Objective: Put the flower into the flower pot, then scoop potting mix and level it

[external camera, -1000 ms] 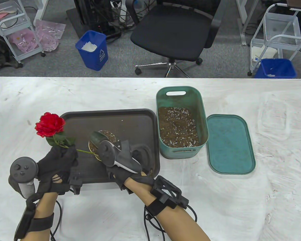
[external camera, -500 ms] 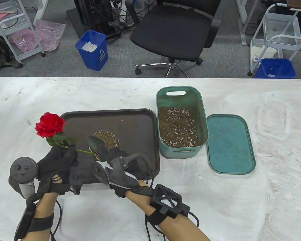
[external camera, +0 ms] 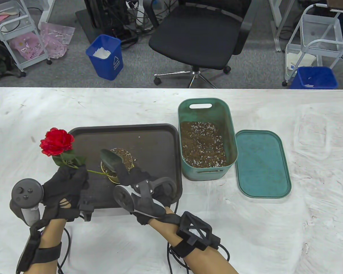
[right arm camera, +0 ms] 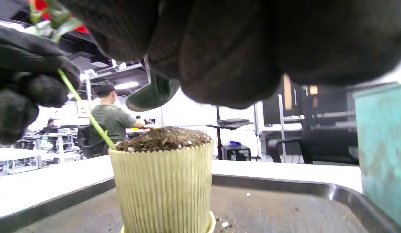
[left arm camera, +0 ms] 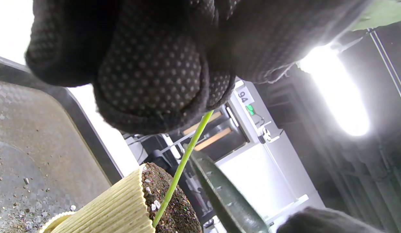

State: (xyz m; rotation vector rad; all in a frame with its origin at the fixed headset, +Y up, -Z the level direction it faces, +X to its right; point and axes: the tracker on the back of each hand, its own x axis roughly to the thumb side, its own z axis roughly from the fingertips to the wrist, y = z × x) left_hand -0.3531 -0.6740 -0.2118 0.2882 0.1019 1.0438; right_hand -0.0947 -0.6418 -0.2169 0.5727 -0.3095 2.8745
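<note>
A red flower (external camera: 57,141) leans left, its green stem (external camera: 96,171) running into the soil of a ribbed yellow flower pot (external camera: 122,162) on the dark tray (external camera: 148,137). My left hand (external camera: 70,177) pinches the stem just below the leaves. In the left wrist view the fingers (left arm camera: 148,71) close on the stem (left arm camera: 184,155) above the pot (left arm camera: 116,207). My right hand (external camera: 133,177) grips a dark green scoop (external camera: 110,158), whose blade hangs over the pot's left side. The right wrist view shows the pot (right arm camera: 161,184) heaped with potting mix (right arm camera: 164,136) and the scoop (right arm camera: 151,94) above it.
A green bin (external camera: 230,122) of potting mix (external camera: 203,142) stands right of the tray, its lid (external camera: 261,164) flat on the white cloth beside it. Loose soil grains dot the tray. An office chair (external camera: 200,37) and blue waste bins (external camera: 105,57) stand beyond the table's far edge.
My right wrist rolled and the hand drew back toward me, then shifted slightly right, keeping the scoop over the pot. The left hand and the flower stayed put.
</note>
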